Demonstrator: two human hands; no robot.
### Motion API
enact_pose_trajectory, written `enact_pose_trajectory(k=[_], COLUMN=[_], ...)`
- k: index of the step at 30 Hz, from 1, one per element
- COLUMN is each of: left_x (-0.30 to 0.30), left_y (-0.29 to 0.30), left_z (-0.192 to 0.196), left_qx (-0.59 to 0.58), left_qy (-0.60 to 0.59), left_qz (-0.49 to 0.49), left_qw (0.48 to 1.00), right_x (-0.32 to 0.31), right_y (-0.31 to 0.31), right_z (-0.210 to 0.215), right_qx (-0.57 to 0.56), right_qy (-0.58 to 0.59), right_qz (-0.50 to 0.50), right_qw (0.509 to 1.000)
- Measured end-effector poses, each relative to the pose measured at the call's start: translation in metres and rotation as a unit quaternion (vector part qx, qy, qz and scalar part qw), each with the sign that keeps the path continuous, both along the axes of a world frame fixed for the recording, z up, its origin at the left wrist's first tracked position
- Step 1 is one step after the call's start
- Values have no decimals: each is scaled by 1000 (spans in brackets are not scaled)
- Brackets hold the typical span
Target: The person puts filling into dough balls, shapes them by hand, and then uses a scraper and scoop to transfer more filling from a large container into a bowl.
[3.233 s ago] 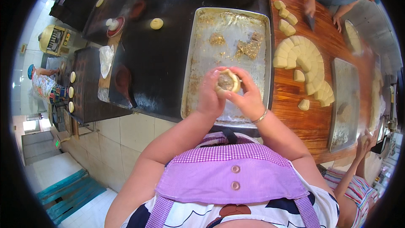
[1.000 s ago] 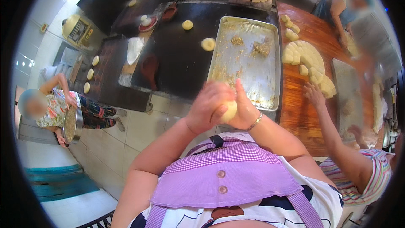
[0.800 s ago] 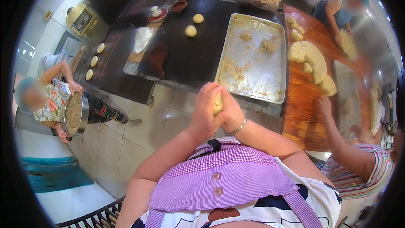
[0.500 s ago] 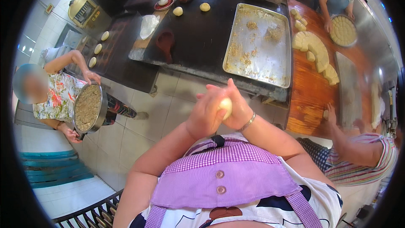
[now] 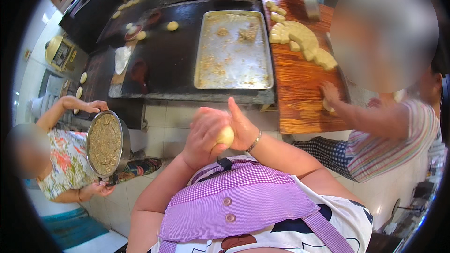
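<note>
A pale, smooth dough ball (image 5: 226, 137) is pressed between my two hands in front of my apron. My left hand (image 5: 205, 133) wraps round it from the left with bent fingers, slightly blurred. Against the ball's right side lies the palm of my right hand (image 5: 242, 129), its thumb pointing up and a bracelet at the wrist. Part of the ball is hidden by the left fingers. Just beyond my hands, on the dark worktop (image 5: 173, 54), rests a metal tray (image 5: 234, 65) with crumbs and small heaps of filling.
At left a person holds a round pan of brown filling (image 5: 104, 145). Cut dough pieces (image 5: 300, 37) lie on the wooden table (image 5: 300, 107) at right, where another person leans in close. Dough balls (image 5: 172, 26) and a white cloth (image 5: 123, 59) sit on the dark surface.
The view has swung right, shifting the tray leftward. My hands still hold the dough ball, which shows more now. The person at right leans closer; the far person's round pan has tipped up.
</note>
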State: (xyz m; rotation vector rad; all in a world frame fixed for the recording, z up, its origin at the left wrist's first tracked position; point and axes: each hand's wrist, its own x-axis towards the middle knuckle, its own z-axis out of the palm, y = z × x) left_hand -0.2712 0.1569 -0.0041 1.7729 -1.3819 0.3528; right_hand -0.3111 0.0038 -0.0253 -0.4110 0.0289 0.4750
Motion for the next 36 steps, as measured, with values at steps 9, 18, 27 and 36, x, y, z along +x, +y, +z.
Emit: enact_pose_trajectory(k=[9, 18, 27, 36], left_x=[-59, -85, -109, -116], left_y=[-111, -133, -113, -104], left_z=[6, 17, 14, 32], left_qx=[-16, -70, -55, -28], left_qy=[200, 105, 112, 152], left_qz=[60, 58, 117, 103], left_qw=[978, 990, 985, 983], right_x=[-43, -74, -82, -87], right_y=[-84, -113, -97, -86], right_z=[-2, 8, 1, 12], right_qx=[32, 88, 103, 75], right_qy=[37, 38, 66, 50], right_qz=[-61, 9, 79, 94], right_qw=[997, 995, 989, 991])
